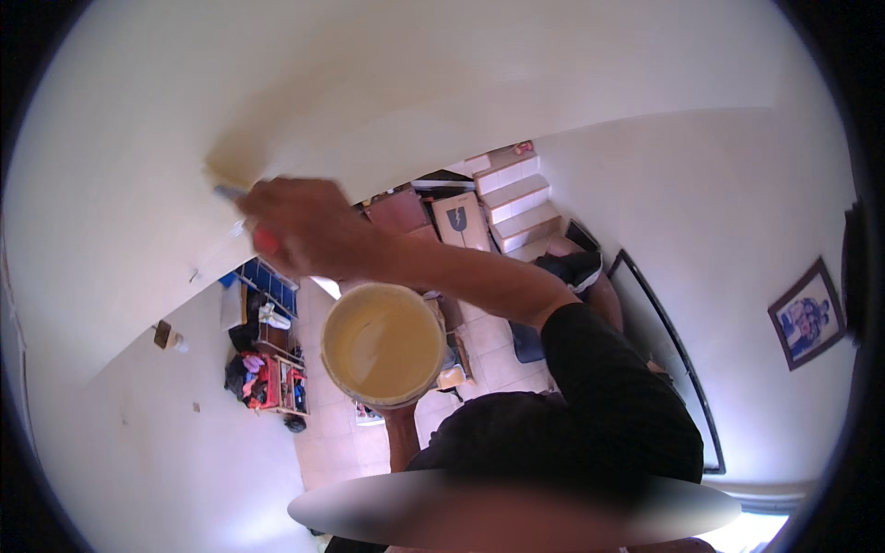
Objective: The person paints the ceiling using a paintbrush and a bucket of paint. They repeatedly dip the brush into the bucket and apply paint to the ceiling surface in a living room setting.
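My right hand (300, 221) is closed around a paintbrush (228, 184) with a reddish handle end. Its pale bristles press against the white surface (442, 74) overhead, where a yellowish smear or shadow spreads beside them. Below that arm, a round bucket of cream-yellow paint (383, 341) is held up with its open top facing me. My left hand (400, 417) supports the bucket from its near side; the fingers are hidden behind it. Paint coats the bucket's inner wall and rim.
Far below, the tiled floor (346, 452) holds a red rack with clothes (277, 382) and a cardboard box (459, 219). White steps (521, 198) rise behind. Another person (604, 304), partly hidden, is beyond my right arm. A framed picture (808, 313) hangs on the right wall.
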Available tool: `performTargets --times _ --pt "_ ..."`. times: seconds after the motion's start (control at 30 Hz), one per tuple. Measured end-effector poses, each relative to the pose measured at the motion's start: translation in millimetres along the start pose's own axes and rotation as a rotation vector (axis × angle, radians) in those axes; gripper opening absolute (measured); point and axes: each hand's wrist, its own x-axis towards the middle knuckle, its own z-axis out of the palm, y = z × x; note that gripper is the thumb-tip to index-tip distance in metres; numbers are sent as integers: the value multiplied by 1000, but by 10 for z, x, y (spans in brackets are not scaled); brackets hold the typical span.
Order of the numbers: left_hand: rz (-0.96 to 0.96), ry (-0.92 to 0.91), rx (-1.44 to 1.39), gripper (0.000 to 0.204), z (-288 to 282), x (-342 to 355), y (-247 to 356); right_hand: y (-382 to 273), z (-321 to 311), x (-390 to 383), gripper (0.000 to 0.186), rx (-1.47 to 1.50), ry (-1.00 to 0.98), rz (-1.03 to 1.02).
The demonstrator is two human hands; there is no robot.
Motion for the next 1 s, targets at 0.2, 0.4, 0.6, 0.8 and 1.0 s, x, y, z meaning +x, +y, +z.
performTargets --times 0.2,0.4,0.6,0.8,1.0 --pt "-30 -4 8 83 18 150 -92 669 -1848 -433 28 -50 357 217" --pt "-19 -18 -5 84 37 199 -141 996 -3589 -948 16 -485 657 461" --pt "-17 -90 -39 85 52 179 -161 879 -3416 -884 15 -871 687 324" --pt "71 -193 27 90 236 -65 -21 311 -1420 -460 24 -574 350 71" --pt "78 -26 -29 92 -47 -286 159 -152 201 -111 32 -149 158 -93"
